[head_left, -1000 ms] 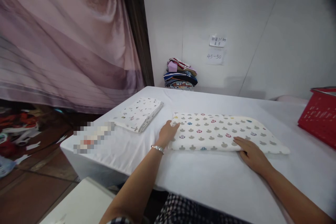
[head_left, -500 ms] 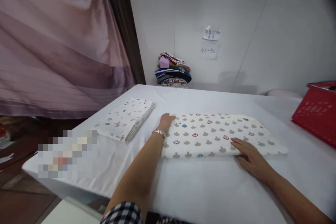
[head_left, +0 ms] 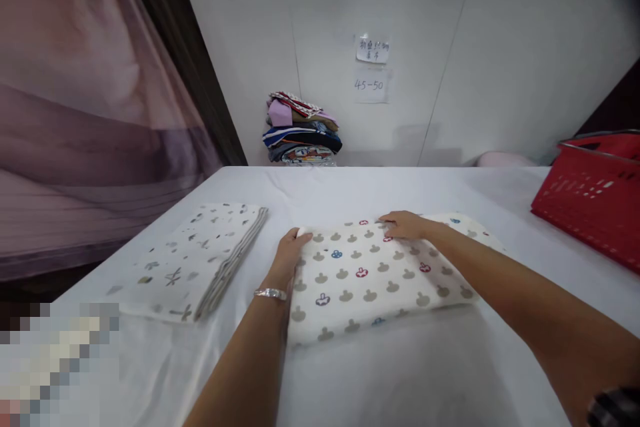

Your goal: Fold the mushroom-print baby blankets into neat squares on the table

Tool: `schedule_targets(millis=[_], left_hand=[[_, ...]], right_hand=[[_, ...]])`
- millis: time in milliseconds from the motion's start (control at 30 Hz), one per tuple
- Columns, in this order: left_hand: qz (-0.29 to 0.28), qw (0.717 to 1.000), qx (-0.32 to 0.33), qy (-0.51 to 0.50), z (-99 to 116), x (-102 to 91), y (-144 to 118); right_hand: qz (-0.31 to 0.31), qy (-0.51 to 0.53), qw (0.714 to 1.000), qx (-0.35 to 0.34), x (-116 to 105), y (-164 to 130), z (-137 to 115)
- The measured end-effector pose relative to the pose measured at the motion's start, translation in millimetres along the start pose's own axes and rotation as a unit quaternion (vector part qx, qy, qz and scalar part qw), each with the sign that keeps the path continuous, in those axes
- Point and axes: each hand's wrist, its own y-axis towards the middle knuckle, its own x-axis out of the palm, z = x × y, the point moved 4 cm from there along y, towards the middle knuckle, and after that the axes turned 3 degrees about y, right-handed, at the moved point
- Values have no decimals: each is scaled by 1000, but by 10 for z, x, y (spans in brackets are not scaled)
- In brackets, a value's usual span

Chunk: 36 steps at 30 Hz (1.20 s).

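Note:
A folded white cloth (head_left: 370, 280) with grey, red and blue mushroom prints lies on the white table in front of me. My left hand (head_left: 291, 253), with a silver bracelet at the wrist, is closed on the cloth's far left corner, thumb on top. Across the cloth reaches my right arm. My right hand (head_left: 406, 224) grips the far edge near its middle, fingers over the edge and thumb on the printed side. The forearm hides part of the cloth's right end.
To the left lies another folded white cloth (head_left: 195, 260) with grey leaf-like prints. A red plastic basket (head_left: 590, 193) stands at the right. Behind the table rises a stack of folded fabrics (head_left: 303, 130) against the wall. A pink curtain (head_left: 100, 167) hangs at the left.
My right hand has moved from the cloth's near edge to its far edge and taken hold there. My left hand stays at the far left corner. The view has shifted right.

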Motion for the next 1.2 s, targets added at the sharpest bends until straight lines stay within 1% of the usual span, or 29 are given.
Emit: schedule_targets(millis=[133,200,267,333,400,467,533,600,667,733,800,900,967,1067,1133,1200], left_hand=[[-100,991,-7,-86,82,37,-38],[-122,988,-5,-92,104,31,-27],[-118,990,-6,-79,100,7,6],[-101,993,-7,-66,77,-24,53],[-72,996,-6,-56,48,-56,103],[-24,999,-4,-20,22,-91,142],[45,996,3,71,16,-130,157],[104,978,16,182,37,-149,146],[135,956,32,257,63,-143,123],[154,946,47,283,75,-135,104],[174,942,59,281,73,-140,95],[197,939,52,277,46,-164,103],[192,935,43,296,35,-166,116],[168,924,54,338,55,-145,119],[161,915,57,365,76,-133,101],[160,903,46,395,85,-127,75]], right_hand=[[-63,2,998,24,-88,127,34],[-95,0,995,30,-106,146,55],[-116,6,993,29,-128,153,71],[-121,15,992,30,-166,161,88],[-111,22,993,34,-206,190,110],[-88,38,995,37,-219,250,136],[-57,60,996,38,-187,326,168],[-23,74,996,41,-119,388,202],[13,77,996,40,-50,412,223],[53,89,994,37,-8,396,223],[93,102,990,38,14,359,204],[133,94,986,49,44,323,155],[136,68,987,49,65,326,116],[115,32,992,44,72,345,84],[98,11,994,55,57,346,96],[87,-2,993,80,41,335,128]])
